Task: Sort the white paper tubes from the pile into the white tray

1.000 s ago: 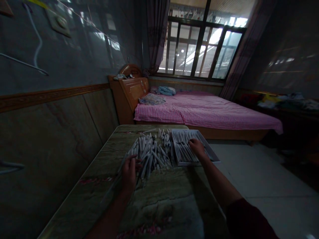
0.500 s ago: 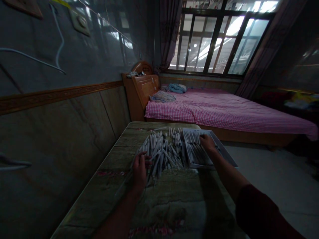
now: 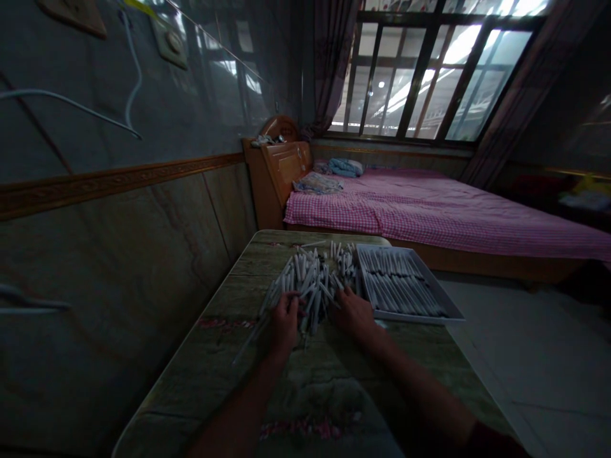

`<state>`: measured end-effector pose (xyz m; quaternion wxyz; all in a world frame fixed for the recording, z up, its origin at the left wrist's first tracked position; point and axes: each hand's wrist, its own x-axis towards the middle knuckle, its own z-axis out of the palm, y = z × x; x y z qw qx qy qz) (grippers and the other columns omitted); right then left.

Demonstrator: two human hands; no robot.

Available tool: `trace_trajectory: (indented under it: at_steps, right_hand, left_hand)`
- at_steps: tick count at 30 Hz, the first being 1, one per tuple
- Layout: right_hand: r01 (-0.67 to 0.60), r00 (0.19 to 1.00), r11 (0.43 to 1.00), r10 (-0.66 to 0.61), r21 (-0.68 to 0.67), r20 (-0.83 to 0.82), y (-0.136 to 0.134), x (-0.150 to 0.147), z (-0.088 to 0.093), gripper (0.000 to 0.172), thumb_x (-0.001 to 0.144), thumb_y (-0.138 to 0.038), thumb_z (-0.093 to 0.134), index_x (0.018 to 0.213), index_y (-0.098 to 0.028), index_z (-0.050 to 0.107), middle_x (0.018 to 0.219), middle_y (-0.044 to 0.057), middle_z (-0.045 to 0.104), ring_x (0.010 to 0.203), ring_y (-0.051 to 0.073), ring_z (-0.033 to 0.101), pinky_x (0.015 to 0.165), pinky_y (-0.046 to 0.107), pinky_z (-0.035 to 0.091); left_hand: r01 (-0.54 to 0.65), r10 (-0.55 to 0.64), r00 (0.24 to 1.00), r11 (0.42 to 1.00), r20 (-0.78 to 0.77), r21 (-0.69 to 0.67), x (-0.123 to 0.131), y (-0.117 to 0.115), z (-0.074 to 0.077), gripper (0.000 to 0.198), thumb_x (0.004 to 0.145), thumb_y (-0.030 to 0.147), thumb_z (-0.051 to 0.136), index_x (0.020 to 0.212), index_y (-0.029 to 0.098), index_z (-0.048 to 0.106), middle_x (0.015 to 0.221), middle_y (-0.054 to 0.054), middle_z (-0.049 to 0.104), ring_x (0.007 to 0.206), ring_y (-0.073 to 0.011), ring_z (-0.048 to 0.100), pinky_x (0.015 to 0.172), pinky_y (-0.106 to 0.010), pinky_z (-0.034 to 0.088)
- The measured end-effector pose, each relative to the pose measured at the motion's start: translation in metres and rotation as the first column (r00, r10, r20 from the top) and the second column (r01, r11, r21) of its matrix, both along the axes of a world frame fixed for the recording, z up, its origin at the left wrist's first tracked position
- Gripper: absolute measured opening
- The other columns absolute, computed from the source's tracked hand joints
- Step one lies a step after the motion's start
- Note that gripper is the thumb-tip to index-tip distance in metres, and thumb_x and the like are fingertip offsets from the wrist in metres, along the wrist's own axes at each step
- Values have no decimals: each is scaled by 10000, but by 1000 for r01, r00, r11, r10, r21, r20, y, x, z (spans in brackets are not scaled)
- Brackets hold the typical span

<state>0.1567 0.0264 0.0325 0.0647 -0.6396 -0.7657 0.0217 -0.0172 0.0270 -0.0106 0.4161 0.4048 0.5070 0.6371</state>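
A loose heap of pale, pen-like sticks [image 3: 312, 283] lies on the table [image 3: 324, 375]. My left hand [image 3: 286, 315] is at the heap's near left edge, its fingers curled together; what they hold is too dark to make out. On the heap's right side rests my right hand [image 3: 352, 310], fingers bent down among the sticks, their tips partly hidden. Just right of it stands a shallow white tray [image 3: 436, 289] with similar sticks laid side by side in two rows.
Beyond the table is a bed [image 3: 420, 203] with a pink checked sheet and a wooden headboard [image 3: 286, 165]. A tiled wall [image 3: 157, 254] runs along the left. Pale floor [image 3: 506, 337] shows at the right.
My right hand has moved left from the tray to the heap, uncovering the tray's rows. My left hand stays by the heap. The view has shifted slightly.
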Motion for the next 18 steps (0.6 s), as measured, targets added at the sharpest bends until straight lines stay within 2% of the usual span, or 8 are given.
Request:
trace_trajectory:
  at_steps: [5,10,13,15,18]
  right_hand:
    - [31,999,999,-31,-19,25,3,3,-5,223,946,-289,478,974,-166,663,1019,121,688,894,220,678,667,267,425]
    - [75,993,997,-74,5,-90,-8,3,0,242,984,-307,433,998,-175,635,967,105,716,863,197,679,651,247,379]
    - [20,984,1000,-20,-5,-179,-22,-3,-1,208,995,-289,429,1059,-187,598,893,73,725,795,189,679,620,244,349]
    - [-43,967,999,43,7,-252,-31,-8,-4,171,987,-267,448,1038,-193,594,882,57,722,787,181,675,627,239,354]
    - [-126,925,990,140,62,-353,-37,-12,-13,146,976,-237,470,1041,-203,596,943,50,714,854,170,667,689,231,397]
  left_hand:
    - [48,-49,997,999,-68,-13,6,-3,0,265,761,429,600,876,191,612,695,-2,659,473,-108,566,416,-189,361]
    - [76,-76,988,997,-134,-3,7,-6,4,302,785,455,573,926,192,623,710,-5,665,508,-118,576,489,-220,418]
    - [162,-156,964,987,-216,12,5,-7,5,342,801,473,555,955,190,669,739,-17,676,587,-139,597,574,-249,460]
    - [239,-229,940,971,-252,12,6,-7,5,346,788,483,571,909,184,695,749,-26,678,666,-160,617,611,-256,468]
    - [279,-277,936,960,-217,-22,7,-8,3,345,747,503,618,812,171,686,659,-9,634,660,-167,610,587,-248,459]
